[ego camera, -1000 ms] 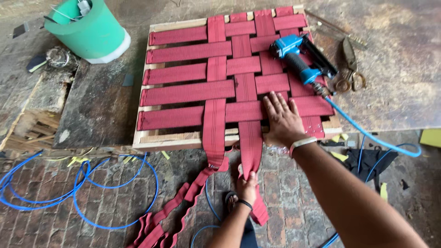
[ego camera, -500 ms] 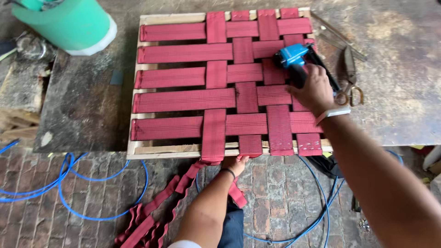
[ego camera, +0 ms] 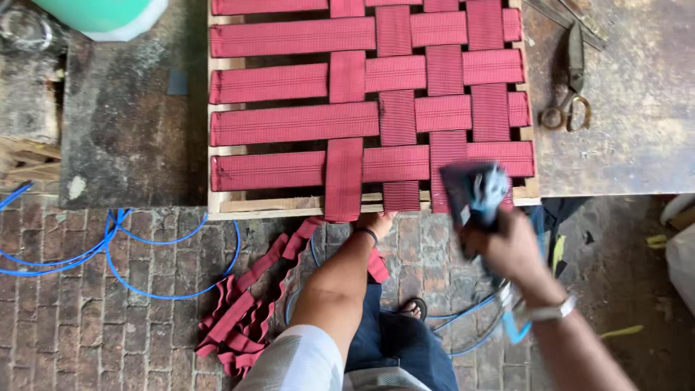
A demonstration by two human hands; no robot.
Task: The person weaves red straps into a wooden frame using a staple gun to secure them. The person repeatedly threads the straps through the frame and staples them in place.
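A wooden frame [ego camera: 239,205] lies on the workbench, woven with red webbing straps [ego camera: 293,123]. My left hand [ego camera: 378,221] reaches to the frame's near edge and pulls down on a red strap end [ego camera: 377,266] hanging below it. My right hand [ego camera: 507,250] holds a blue pneumatic staple gun [ego camera: 476,192], blurred by motion, just over the frame's near right corner. A blue air hose [ego camera: 474,311] trails from the gun down past my wrist, which wears a watch.
Scissors [ego camera: 572,80] lie on the bench right of the frame. A green bucket [ego camera: 101,14] stands at the top left. Loose red webbing [ego camera: 246,311] piles on the brick floor, with blue hose loops [ego camera: 123,246] at the left.
My right hand took the staple gun off the far right of the frame and brought it down to the near right corner. My left hand stayed on the strap at the near edge.
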